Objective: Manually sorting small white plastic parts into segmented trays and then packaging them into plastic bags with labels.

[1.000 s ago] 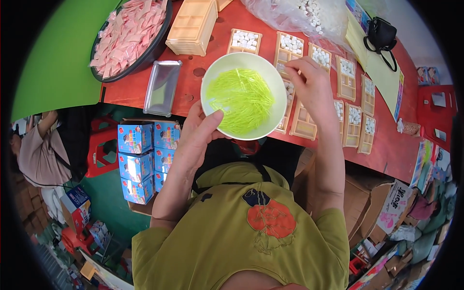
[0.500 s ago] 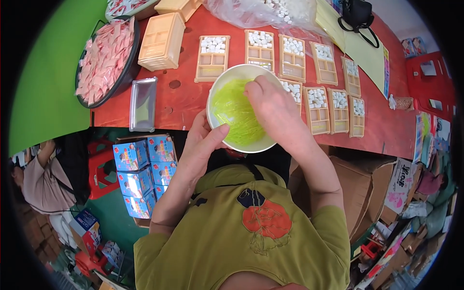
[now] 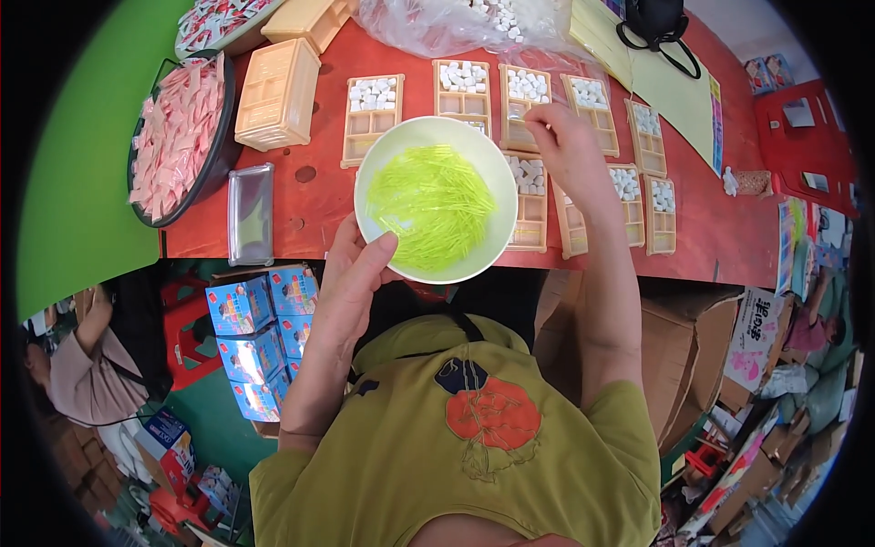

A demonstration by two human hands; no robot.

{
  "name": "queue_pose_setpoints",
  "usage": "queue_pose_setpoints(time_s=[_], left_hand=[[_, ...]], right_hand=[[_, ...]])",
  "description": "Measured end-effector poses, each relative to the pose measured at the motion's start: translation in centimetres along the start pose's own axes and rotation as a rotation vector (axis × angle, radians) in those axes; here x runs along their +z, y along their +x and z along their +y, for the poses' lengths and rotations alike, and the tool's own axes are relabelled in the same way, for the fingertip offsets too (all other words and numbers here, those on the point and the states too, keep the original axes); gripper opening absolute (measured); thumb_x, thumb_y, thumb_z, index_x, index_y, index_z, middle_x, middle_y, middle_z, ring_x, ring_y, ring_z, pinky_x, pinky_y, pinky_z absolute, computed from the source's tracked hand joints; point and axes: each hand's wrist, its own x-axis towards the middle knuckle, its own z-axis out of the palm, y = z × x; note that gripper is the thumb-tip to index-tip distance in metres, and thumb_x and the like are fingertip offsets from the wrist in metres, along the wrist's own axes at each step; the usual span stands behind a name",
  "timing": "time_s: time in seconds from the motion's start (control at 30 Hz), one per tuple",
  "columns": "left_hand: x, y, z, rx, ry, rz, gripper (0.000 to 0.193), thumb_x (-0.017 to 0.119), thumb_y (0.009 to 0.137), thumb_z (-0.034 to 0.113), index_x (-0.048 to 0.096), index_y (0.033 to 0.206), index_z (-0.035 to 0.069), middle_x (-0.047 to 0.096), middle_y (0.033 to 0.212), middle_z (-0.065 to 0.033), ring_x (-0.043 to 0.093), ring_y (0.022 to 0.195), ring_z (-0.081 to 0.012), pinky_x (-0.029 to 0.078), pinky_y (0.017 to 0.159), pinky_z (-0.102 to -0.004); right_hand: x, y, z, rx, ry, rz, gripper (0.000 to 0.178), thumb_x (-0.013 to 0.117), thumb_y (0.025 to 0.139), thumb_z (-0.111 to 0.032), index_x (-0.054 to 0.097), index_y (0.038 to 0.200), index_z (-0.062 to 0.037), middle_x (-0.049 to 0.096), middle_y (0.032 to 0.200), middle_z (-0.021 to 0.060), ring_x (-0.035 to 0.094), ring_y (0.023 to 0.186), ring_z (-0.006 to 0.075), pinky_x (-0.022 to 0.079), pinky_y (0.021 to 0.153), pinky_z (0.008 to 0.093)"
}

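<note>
My left hand (image 3: 351,278) grips the near-left rim of a white bowl (image 3: 500,187), its thumb over the edge. Many thin, bright yellow-green sticks (image 3: 439,205) lie inside the bowl. To the bowl's right, my right hand (image 3: 574,150) is raised with thumb and fingers pinched, over the row of beige compartment trays (image 3: 373,125). Whatever is between those fingertips is too small to make out. Small white pieces (image 3: 462,77) fill the large far compartment of each tray. The bowl and my right arm partly cover several trays.
On the red table (image 3: 314,214) stand a dark basin (image 3: 221,150) of pink packets, a stack of beige trays (image 3: 273,96) and a shallow clear-grey case (image 3: 251,214). A plastic bag (image 3: 410,27) lies at the back. Blue boxes (image 3: 248,360) and a cardboard box (image 3: 679,337) are below the table edge.
My right hand has come out of the bowl and moved right and away, over the trays. The bowl, in my left hand, has shifted slightly left. The view has shifted a little.
</note>
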Motion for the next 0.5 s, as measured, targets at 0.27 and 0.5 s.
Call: queue_pose_setpoints(time_s=[0.27,0.5], left_hand=[[1.3,0.3,-0.5,0.008,0.006,-0.018,0.071,0.071,0.094,0.024,0.032,0.146,-0.003,0.053,0.137,-0.0173,0.058,0.124,-0.0243,0.054,0.098,-0.0380],[4.1,0.8,-2.0,-0.017,0.016,-0.094,0.073,0.074,0.090,0.015,0.031,0.147,0.000,0.054,0.134,-0.0158,0.058,0.121,-0.0220,0.053,0.096,-0.0343]], right_hand=[[-1.7,-1.3,-6.1,0.032,0.088,0.037,0.010,0.064,0.091,-0.003,0.067,0.100,-0.0004,0.066,0.096,0.0159,0.066,0.082,0.0350,0.053,0.070,0.0381],[0.3,-2.6,-7.2,-0.019,-0.483,-0.306,0.013,0.067,0.089,-0.009,0.066,0.101,-0.0035,0.067,0.100,0.0132,0.068,0.081,0.0348,0.056,0.068,0.0447]])
